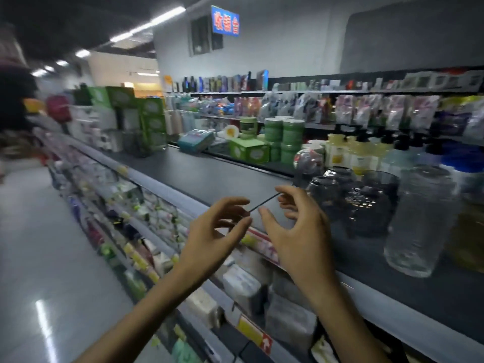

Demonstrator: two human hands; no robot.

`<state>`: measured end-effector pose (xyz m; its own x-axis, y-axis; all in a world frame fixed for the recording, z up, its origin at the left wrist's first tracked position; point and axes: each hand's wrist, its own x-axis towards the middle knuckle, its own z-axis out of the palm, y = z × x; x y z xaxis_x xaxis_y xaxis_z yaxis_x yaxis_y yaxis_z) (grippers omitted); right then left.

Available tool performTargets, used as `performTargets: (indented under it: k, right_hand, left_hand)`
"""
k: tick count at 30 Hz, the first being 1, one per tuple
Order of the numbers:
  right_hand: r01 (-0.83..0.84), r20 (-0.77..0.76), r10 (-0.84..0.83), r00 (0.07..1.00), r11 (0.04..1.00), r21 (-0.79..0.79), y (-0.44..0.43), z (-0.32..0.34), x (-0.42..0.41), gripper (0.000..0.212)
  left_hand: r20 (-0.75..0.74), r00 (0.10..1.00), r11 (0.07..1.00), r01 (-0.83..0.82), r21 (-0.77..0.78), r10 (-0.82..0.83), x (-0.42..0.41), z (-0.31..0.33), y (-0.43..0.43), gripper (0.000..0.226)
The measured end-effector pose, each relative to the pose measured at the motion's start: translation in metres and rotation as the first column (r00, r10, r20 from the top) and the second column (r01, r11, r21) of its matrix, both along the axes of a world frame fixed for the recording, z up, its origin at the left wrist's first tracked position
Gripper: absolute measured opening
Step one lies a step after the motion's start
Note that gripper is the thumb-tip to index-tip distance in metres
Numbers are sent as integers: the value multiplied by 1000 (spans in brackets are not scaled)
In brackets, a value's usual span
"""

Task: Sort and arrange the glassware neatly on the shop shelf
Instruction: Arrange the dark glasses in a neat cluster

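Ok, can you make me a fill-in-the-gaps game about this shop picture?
1. The left hand and right hand pinch a thin dark strand stretched ____ them.
2. The clear glass jar stands on the shelf top to the ____ of both hands.
3. The sign high on the wall is ____ with red characters.
4. The stacked round tubs further back are ____.

Missing words: between, right, blue, green.

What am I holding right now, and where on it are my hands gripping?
A thin dark strand, held by its two ends: the left hand pinches the lower end, the right hand the upper end.
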<state>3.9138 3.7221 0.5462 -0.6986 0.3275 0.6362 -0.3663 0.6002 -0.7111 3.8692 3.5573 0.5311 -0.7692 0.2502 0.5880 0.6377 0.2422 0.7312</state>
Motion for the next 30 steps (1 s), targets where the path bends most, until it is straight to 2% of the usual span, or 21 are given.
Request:
performTargets:
  k: [5,8,10,13,16,20,21,24,25,28,30]
  right_hand:
    - [-121,231,80,970,979,166,-77,8,-124,52]
    - [-186,340,98,935,954,237,-132,12,-209,58]
    - [-213,394,100,914,944,253,-170,18,-266,61]
    - [-245,448,108,887,935,258,-222,29,-349,63]
    - [-309,511,139,848,914,264,-269,39,-426,71]
    - [-361,541,164,825,890,280,-319,48,-511,72]
    - [-374,535,182,825,886,275,-331,45,-530,78]
    - [-369,482,210,851,892,262,-360,34,-591,123]
    - [-362,460,217,861,897,253,-366,29,-606,130]
    - [-331,396,229,889,920,210,-388,21,-645,126]
    - [-307,357,216,909,926,222,-402,14,-664,109]
  left_hand:
    - [-60,974,973,-221,-70,217,-97,-9,-105,30]
    - [-89,945,939,-325,-115,316,-176,-17,-170,44]
    - [-74,930,918,-368,-147,361,-234,-22,-212,53]
    - [-41,920,897,-390,-207,391,-317,-25,-269,47]
    - [-71,899,858,-435,-274,433,-393,-18,-320,50]
    - [-193,851,769,-524,-366,488,-488,1,-372,58]
    - [-229,838,738,-545,-397,495,-511,6,-383,62]
    - [-328,805,627,-591,-508,494,-576,24,-407,78]
    - [-361,796,581,-602,-547,486,-591,29,-410,83]
    - [-403,781,485,-616,-621,476,-638,38,-418,88]
    - [-404,785,482,-611,-628,469,-662,36,-421,80]
